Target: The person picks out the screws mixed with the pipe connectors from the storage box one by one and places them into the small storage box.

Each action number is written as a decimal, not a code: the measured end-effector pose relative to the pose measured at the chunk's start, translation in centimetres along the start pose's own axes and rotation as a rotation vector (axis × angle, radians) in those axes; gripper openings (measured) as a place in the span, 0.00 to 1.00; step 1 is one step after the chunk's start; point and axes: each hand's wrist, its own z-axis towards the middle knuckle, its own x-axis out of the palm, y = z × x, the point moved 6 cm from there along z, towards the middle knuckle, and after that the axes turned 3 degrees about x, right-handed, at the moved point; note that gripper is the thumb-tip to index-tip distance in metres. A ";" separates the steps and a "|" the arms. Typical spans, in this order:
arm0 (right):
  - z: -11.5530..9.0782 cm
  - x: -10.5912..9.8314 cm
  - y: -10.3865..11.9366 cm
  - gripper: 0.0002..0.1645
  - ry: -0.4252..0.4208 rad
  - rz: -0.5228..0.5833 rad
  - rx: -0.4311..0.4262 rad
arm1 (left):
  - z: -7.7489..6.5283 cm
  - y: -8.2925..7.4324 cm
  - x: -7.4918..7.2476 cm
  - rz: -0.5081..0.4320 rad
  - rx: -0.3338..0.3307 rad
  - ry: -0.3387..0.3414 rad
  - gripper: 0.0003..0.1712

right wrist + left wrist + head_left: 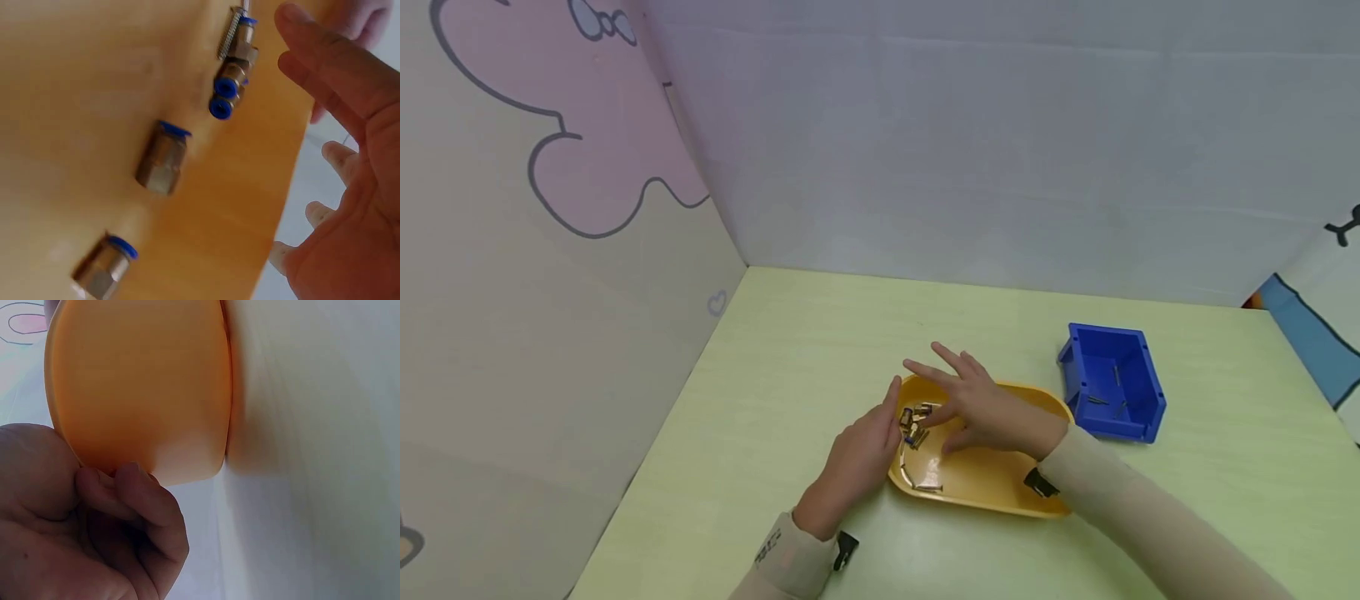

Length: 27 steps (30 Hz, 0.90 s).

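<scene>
- Gripping the left end of the yellow tray (pixel 992 487) with the left hand (pixel 861 450), with curled fingertips against the outer wall in the left wrist view.
- Holding nothing in the right hand (pixel 988 410); spread open, back upward, above the tray at lower centre of the head view.
- Between both hands, in the tray's left end: a small cluster of metal fittings (pixel 907 418). Just inside the left hand, and just left of the right palm, close by the right fingers; impossible to tell touch from a narrow gap in the head view, but apart in the right wrist view.
- Across the frame from left to right, dipping slightly rightward: the tray's long axis.
- Stubby, brassy and shiny, with faceted metal bodies and bright blue rings; lying on their sides, somewhat blurred in the right wrist view.
- Along the tray's lower left edge: thin silvery screws (pixel 929 488).
- Farther off, right of centre: a blue bin (pixel 1072 367) with a few loose screws (pixel 1097 400) inside.
- Beneath everything: a pale green table (pixel 820 333).
- Beyond, across the top: a pale wall (pixel 925 150), with a pink cartoon (pixel 595 167) at upper left.
</scene>
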 end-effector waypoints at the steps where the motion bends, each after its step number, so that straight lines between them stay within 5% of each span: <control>1: 0.1 0.3 0.1 0.27 0.003 -0.015 -0.004 | 0.0 0.0 0.0 0.001 0.000 0.000 0.35; 27: 1.3 3.0 0.9 0.30 -0.032 -0.257 0.088 | 0.0 0.2 0.1 -0.032 -0.009 0.002 0.36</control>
